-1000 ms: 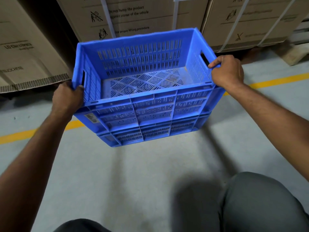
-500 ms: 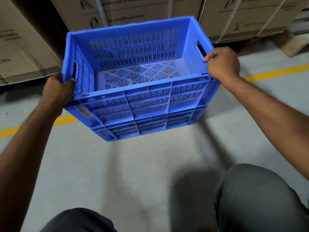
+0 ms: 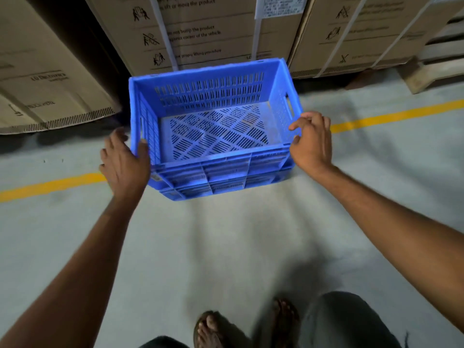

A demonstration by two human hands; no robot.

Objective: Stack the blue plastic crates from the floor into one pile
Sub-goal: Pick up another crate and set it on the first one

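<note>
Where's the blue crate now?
Head view, centre: the blue crate straddles the yellow floor line, in front of the cardboard boxes, between the left hand and right hand.

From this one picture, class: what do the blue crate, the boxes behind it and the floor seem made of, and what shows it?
Blue crate: moulded plastic, slight sheen; slotted walls, ribbed sides. Boxes: brown corrugated cardboard, matt; printed, fluted bottom edge. Floor: probably concrete, smooth grey, with a yellow painted line.

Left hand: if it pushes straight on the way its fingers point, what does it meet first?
Likely the near corner of the cardboard box; the left hand points alongside the blue crate, not into it. Depth is unclear.
</note>
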